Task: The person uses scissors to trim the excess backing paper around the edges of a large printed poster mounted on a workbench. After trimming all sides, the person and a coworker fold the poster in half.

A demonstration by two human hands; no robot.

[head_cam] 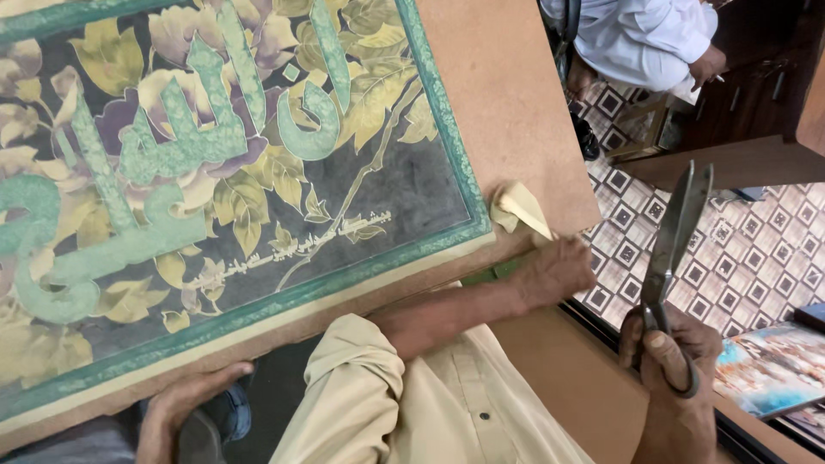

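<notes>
- Honestly, the scissors [675, 249] are the thing to watch: they are clamped by the handles in the right hand [675, 369], blades nearly together and pointed up, off the counter [584, 387] and over the patterned floor [756, 241].
- The left hand [554, 271] is curled shut at the corner of the brown board [507, 94], right beside a folded yellowish flap [520, 209]. Whether anything is pinched can't be told.
- The knuckles could probably be nicked if the blades are brought in close to that flap.
- The green-bordered floral print [232, 172] could get scratched or sliced by a slip of the tips.
- The board's lower edge is held by another hand [185, 404]; if that lets go, the board could likely tip.
- No containers can be seen, so nothing is held in any. Only some pictures [773, 369] near the floor and a person in white [644, 34] farther off.
</notes>
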